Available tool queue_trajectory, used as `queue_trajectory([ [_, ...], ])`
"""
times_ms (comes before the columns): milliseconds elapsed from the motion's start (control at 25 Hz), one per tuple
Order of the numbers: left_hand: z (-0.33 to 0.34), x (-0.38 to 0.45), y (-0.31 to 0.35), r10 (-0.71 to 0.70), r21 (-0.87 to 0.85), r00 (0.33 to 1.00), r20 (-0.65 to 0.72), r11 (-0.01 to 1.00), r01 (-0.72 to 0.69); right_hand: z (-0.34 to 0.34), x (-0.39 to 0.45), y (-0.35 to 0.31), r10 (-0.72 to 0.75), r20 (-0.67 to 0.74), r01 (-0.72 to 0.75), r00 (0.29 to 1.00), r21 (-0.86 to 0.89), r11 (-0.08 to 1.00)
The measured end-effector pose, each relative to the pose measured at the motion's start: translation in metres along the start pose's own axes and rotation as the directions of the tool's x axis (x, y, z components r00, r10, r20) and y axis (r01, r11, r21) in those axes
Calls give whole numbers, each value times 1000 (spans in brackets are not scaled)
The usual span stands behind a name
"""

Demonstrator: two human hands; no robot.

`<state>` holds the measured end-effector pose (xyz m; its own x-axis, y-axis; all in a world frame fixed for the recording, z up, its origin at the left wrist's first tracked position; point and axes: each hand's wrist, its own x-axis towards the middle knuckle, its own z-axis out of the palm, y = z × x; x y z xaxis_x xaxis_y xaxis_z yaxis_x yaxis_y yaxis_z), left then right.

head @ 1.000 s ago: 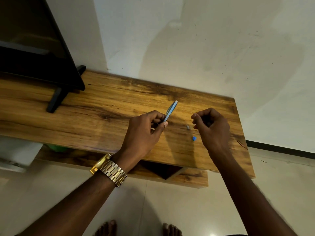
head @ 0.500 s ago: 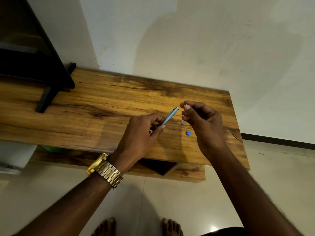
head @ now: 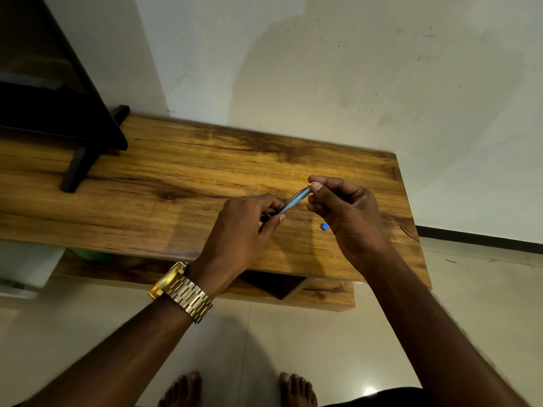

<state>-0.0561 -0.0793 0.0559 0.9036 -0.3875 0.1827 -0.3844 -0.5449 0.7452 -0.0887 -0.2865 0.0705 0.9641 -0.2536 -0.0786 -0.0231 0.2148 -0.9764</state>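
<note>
A slim blue pen barrel [head: 295,199] is held above the wooden table [head: 182,183]. My left hand [head: 245,227], with a gold watch on its wrist, grips the barrel's lower end. My right hand [head: 345,210] pinches the barrel's upper tip between thumb and forefinger; whether a small part sits in that pinch is hidden. A tiny blue cap [head: 324,226] lies on the table just below my right hand.
A black TV [head: 50,92] stands on its foot [head: 76,168] at the table's left end. A white wall runs behind. A lower shelf [head: 323,292] sits under the tabletop. My bare feet [head: 241,389] are on the tiled floor.
My right hand moved left from beside the cap to the pen's upper tip and now pinches it. The small grey piece on the table is out of sight.
</note>
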Motion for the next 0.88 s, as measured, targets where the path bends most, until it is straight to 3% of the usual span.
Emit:
queue_trajectory([
  [440, -1, 1, -2, -13, -9, 1000, -1, 1000, 13, 0, 2, 0, 0, 42, -3, 999, 82, 997],
  [880, -2, 2, -4, 23, 79, 1000, 0, 997, -23, -8, 2, -1, 21, 71, -20, 997, -17, 1000],
])
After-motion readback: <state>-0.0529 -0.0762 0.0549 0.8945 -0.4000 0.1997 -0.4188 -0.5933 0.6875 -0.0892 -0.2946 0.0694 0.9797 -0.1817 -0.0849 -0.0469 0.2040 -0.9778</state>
